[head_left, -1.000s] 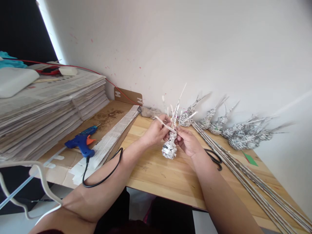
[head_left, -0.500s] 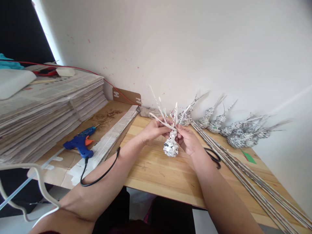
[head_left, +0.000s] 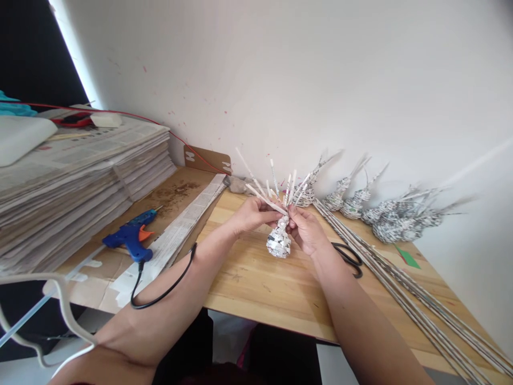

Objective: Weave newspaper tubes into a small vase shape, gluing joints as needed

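Observation:
A small woven newspaper vase (head_left: 279, 241) with a round body and narrow neck is held between my hands above the wooden table (head_left: 264, 289). Loose rolled-paper strips (head_left: 253, 170) fan upward from its neck. My left hand (head_left: 255, 215) is closed, its thumb and fingers pinching a strip at the left of the neck. On the other side, my right hand (head_left: 304, 225) grips the neck and the strip bases with its fingertips. Some fingertips are hidden behind the strips.
A blue glue gun (head_left: 131, 234) lies on cardboard at left, beside newspaper strips (head_left: 188, 216) and a tall newspaper stack (head_left: 84, 182). Several woven pieces (head_left: 355, 203) line the wall. Long paper rods (head_left: 393, 278) and black-handled scissors (head_left: 348, 254) lie at right.
The vase has tilted and turned slightly in my hands, and its loose strips now spread differently. Both hands keep their hold near the neck.

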`<state>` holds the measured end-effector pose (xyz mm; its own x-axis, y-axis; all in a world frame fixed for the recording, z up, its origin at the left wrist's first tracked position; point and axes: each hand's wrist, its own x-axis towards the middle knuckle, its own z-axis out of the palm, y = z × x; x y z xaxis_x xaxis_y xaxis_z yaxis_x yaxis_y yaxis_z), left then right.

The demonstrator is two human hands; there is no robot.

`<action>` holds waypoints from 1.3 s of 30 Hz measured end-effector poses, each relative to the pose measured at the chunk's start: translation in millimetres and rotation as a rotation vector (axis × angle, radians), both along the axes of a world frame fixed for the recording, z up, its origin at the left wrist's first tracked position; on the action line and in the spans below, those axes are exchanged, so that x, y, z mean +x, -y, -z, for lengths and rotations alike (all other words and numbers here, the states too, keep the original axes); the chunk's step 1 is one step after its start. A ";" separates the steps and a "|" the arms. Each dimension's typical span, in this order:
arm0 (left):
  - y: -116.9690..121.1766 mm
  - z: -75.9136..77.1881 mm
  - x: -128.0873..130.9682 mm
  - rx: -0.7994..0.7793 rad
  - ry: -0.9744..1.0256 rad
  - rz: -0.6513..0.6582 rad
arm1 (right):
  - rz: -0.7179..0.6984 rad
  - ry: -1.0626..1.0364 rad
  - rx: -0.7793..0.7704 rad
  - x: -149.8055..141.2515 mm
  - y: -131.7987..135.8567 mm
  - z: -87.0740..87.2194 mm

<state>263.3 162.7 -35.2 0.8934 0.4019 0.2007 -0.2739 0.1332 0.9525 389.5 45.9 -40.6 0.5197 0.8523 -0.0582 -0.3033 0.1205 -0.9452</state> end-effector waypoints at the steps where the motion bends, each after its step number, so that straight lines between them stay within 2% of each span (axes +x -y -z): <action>1: -0.6 -0.2 -0.3 -0.002 -0.007 0.017 | 0.008 -0.005 -0.001 0.3 0.0 0.2; 7: -1.1 -2.0 -0.9 0.037 -0.002 0.051 | 0.045 0.001 -0.007 2.8 -1.2 2.0; 10: 0.8 -1.7 0.2 0.034 -0.017 -0.005 | 0.045 0.033 -0.005 2.6 -1.4 2.4; 14: 3.0 0.0 2.8 -0.046 -0.036 -0.097 | 0.033 0.078 0.013 0.6 -1.5 2.4; 19: 4.1 2.0 5.5 -0.134 -0.062 -0.127 | 0.055 0.128 0.025 -1.4 -1.9 3.7; 25: 6.8 5.0 7.9 -0.118 -0.038 -0.180 | 0.073 0.151 0.057 -1.1 -2.9 7.2; 35: 11.3 5.5 11.0 0.014 -0.045 -0.445 | 0.113 0.150 0.094 -4.8 -5.3 7.4; 39: 12.7 7.6 11.1 0.234 -0.005 -0.558 | 0.115 0.155 0.085 -5.6 -4.7 6.5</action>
